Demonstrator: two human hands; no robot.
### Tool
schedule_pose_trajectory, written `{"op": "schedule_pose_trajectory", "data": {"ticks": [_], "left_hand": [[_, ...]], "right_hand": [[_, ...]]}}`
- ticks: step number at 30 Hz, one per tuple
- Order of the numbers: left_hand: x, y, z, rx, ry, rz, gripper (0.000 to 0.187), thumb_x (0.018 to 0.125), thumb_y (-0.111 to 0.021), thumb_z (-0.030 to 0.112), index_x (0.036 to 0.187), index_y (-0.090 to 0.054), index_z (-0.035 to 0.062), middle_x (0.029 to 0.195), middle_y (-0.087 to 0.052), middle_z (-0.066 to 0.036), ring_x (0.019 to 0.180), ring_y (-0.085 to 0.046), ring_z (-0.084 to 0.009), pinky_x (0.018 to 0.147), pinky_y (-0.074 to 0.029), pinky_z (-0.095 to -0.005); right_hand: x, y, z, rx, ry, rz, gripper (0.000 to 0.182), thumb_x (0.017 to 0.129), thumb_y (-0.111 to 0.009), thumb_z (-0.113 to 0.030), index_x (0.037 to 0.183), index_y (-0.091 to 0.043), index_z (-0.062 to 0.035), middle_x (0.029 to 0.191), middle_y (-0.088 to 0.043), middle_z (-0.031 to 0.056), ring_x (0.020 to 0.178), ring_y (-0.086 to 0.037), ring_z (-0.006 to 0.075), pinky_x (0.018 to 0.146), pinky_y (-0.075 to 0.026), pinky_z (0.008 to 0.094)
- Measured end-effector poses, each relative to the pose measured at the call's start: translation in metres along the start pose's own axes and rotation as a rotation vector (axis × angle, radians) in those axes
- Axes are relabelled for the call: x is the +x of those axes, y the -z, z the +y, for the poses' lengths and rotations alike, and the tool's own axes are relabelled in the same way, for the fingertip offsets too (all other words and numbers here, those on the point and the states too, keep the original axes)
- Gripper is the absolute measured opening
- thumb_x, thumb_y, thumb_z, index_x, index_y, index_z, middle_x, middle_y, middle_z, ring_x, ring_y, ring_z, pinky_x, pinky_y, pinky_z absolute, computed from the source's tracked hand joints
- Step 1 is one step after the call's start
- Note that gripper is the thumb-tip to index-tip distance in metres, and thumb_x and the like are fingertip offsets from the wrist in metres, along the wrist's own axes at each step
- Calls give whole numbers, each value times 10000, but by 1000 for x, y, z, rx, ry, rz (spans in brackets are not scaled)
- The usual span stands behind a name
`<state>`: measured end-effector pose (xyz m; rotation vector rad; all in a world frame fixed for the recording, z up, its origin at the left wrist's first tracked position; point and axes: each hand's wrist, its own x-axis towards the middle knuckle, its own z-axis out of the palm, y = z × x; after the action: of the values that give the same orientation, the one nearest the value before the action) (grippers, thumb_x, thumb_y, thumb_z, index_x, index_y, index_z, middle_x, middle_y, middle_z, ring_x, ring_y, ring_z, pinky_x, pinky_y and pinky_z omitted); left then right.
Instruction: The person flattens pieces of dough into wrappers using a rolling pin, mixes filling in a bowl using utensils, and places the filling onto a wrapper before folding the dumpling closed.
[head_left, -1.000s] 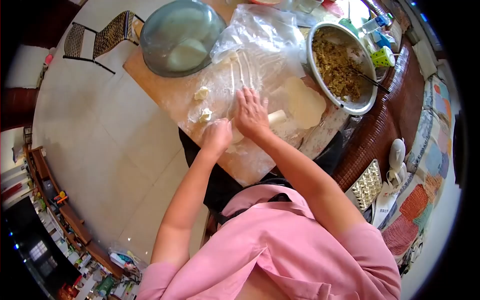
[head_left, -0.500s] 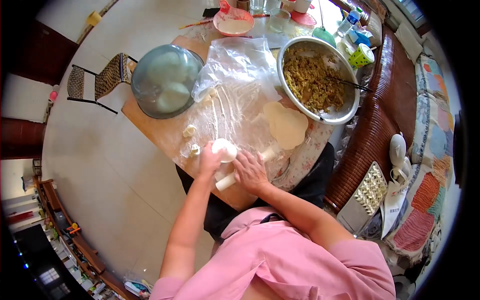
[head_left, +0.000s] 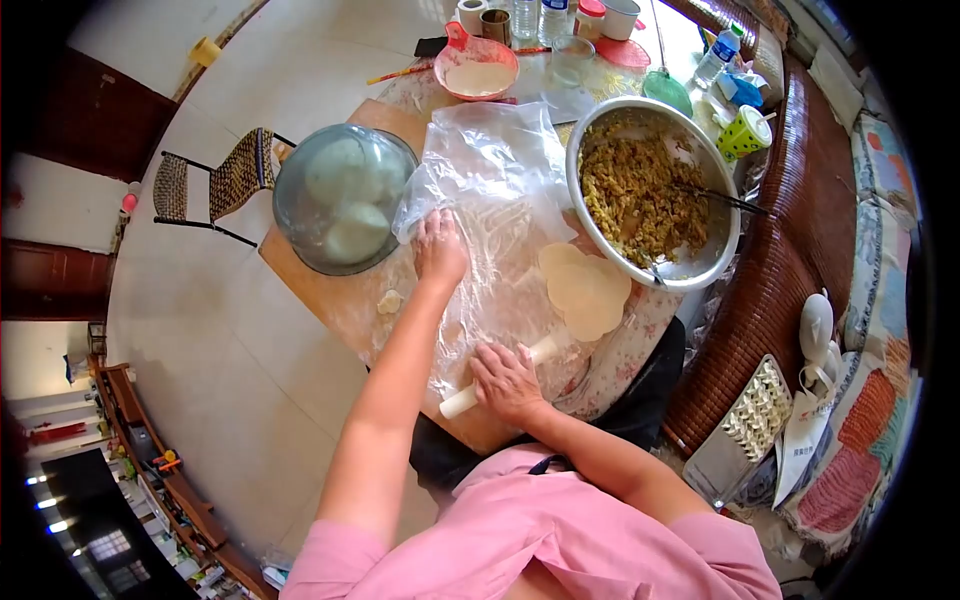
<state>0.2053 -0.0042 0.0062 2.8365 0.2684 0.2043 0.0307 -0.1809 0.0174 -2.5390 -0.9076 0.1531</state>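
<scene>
My left hand (head_left: 440, 248) reaches across the floured board (head_left: 365, 325), next to the clear plastic bag (head_left: 490, 150). Its fingers bend down together, and whatever lies beneath them is hidden. Closer to my body, my right hand (head_left: 508, 382) lies over a pale rolling pin (head_left: 460, 402), whose two ends stick out on either side. A small lump of dough (head_left: 389, 302) rests on the board left of my left forearm. Thin round dough wrappers (head_left: 590, 292) overlap on the right part of the work surface.
A metal bowl of chopped filling (head_left: 640, 190) with chopsticks stands at the right. A covered bowl (head_left: 345, 200) holds large pale dough rounds at the left. Behind are a red scoop of flour (head_left: 478, 76), jars and bottles. A brown couch (head_left: 745, 280) borders the right side.
My left hand has moved forward, from beside the rolling pin to near the plastic bag. The white dough round that it held is out of sight. My right hand stays on the pin.
</scene>
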Motion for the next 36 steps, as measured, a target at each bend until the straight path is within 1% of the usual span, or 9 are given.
{"op": "schedule_pose_trajectory", "data": {"ticks": [3,6,9,11,18,21,24,30,36], "left_hand": [[5,0,-5,115,9,-16,418,871,-501,160,1266,-489,24,1298,-488,-149,1215,-450,-331,1073,-271,-488],[-11,9,-3,226,-107,-144,385,900,-463,136,1267,-494,25,1298,-481,-161,1192,-469,-331,1060,-312,-467],[-54,13,4,-21,-177,-155,328,905,-450,109,1208,-536,17,1283,-485,-181,1191,-473,-339,1027,-374,-435],[-81,33,14,-265,-70,-206,288,890,-465,97,1144,-569,12,1272,-502,-180,1206,-460,-355,986,-423,-408],[-139,33,4,-305,-82,-4,329,864,-477,65,1181,-551,14,1327,-473,-159,1240,-439,-346,1002,-410,-397],[-150,47,10,-265,-9,-100,319,854,-486,65,1160,-556,9,1311,-480,-160,1252,-427,-337,1008,-403,-397],[-167,27,-4,-98,-201,31,314,852,-492,73,1153,-563,19,1293,-493,-148,1252,-424,-330,988,-417,-383],[-165,25,-3,-125,-219,104,243,846,-509,103,1069,-588,48,1110,-553,-121,1054,-514,-319,860,-471,-386],[-163,32,-5,-173,-128,-64,175,834,-547,149,978,-596,65,1010,-564,-108,984,-519,-330,775,-484,-433]], "right_hand": [[1,0,0,1,6,1,438,812,-558,-328,1200,-555,-126,1330,-457,74,1253,-399,236,1034,-274,528],[2,1,1,2,8,0,431,812,-558,-325,1193,-564,-123,1326,-466,79,1248,-409,237,1032,-281,530],[1,2,-1,6,12,0,421,815,-557,-316,1188,-570,-122,1322,-473,80,1245,-415,234,1032,-282,532],[2,3,-1,2,16,6,416,816,-557,-311,1186,-572,-121,1320,-476,79,1244,-416,232,1032,-281,533],[0,0,-2,-3,0,36,383,809,-568,-286,1157,-576,-127,1297,-486,59,1239,-420,228,1033,-270,537],[0,3,-3,-9,5,50,378,801,-572,-283,1146,-572,-127,1289,-487,58,1235,-422,227,1030,-270,538],[-2,6,-4,5,6,59,372,797,-574,-280,1135,-568,-124,1289,-484,59,1234,-423,228,1029,-270,539],[-5,6,-5,11,-17,26,353,803,-570,-272,1124,-568,-125,1293,-480,56,1232,-424,231,1032,-268,542],[-6,4,-3,-12,0,59,347,785,-576,-266,1110,-580,-145,1258,-499,37,1195,-448,229,1023,-273,532]]}}
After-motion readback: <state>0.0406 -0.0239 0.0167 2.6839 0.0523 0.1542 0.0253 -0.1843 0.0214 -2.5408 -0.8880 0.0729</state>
